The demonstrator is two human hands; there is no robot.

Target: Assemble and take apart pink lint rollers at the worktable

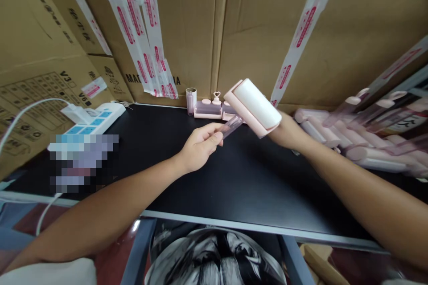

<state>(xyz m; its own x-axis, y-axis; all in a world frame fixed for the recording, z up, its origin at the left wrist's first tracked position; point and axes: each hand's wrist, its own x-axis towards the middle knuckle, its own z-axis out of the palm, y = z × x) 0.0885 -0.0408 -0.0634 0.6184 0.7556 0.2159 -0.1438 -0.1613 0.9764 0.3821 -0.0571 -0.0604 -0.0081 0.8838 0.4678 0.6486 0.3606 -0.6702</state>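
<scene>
Grasping the clear handle (230,126) of the roller (257,106), the fingers (211,128) of the left hand (199,147) are closed around it, and the thumb (214,140) presses from the near side. The roller is held above the black table (220,187); its tilted head, a white roll in a pink holder (245,112), lies at two o'clock from this hand. The right hand (284,130) is near three o'clock, behind the head; its fingers are hidden there, so I cannot tell whether they grip it or are loose. At twelve o'clock, beyond the left hand, stand a small tube (194,96) and pink cases (203,115), with a heart-shaped loop (216,95) above them. Well apart, at three o'clock, many pink rollers (339,133) are heaped, somewhat blurred. Between nine and ten o'clock lies a power strip (105,114), with a white plug (80,114) in it. Farthest, at twelve o'clock, rises taped cardboard (190,18).
</scene>
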